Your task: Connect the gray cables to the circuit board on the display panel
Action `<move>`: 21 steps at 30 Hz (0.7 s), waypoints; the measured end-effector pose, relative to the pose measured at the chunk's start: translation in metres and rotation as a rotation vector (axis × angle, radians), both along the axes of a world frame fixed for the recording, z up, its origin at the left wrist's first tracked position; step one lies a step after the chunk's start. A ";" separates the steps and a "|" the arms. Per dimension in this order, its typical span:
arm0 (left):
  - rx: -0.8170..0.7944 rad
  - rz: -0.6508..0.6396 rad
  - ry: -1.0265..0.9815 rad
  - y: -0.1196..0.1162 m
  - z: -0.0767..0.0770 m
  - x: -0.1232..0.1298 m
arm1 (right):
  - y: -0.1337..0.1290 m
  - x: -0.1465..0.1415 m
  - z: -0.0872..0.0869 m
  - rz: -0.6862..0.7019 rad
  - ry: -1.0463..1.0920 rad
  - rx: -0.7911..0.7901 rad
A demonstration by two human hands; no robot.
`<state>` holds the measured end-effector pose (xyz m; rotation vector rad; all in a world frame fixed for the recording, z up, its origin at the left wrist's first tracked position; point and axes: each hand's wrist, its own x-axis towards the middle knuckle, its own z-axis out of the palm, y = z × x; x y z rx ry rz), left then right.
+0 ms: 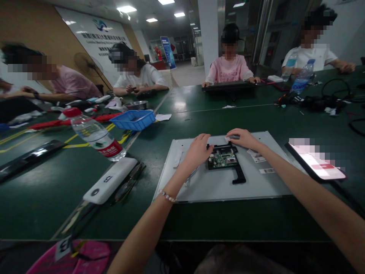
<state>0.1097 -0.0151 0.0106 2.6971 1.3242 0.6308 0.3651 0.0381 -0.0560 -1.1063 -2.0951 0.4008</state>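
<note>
A flat grey-white metal panel (194, 192) lies on the green table in front of me. Near its middle sits a black plastic frame (240, 176) with a green circuit board (224, 160) in it. My left hand (199, 150) is bent over the frame's upper left side, thumb against its edge, fingertips partly hidden. Beyond the frame's upper right corner, my right hand (243, 137) is closed on a small dark grey stick-like piece (235, 137), too small to name. Something small and white shows at its fingertips. A thin cable lies by my left wrist.
Left of the panel are a white power bank (111, 180), glasses (129, 182), a tilted water bottle (97, 137) and a blue tray (134, 120). A lit phone (316, 160) lies right. Black cables (316, 102) are heaped at the back right. Several people sit around the table.
</note>
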 end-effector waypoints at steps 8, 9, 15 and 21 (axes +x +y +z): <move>-0.310 -0.239 -0.078 -0.001 -0.012 -0.027 | -0.001 0.001 0.001 -0.021 0.003 -0.008; -0.345 -0.251 -0.080 0.000 -0.012 -0.029 | -0.001 0.001 0.001 -0.024 0.005 -0.006; -0.476 -0.319 -0.047 0.001 -0.012 -0.034 | 0.003 0.002 -0.003 -0.020 0.011 0.005; -0.469 -0.300 -0.045 -0.001 -0.011 -0.034 | 0.002 0.003 -0.003 -0.012 0.009 0.013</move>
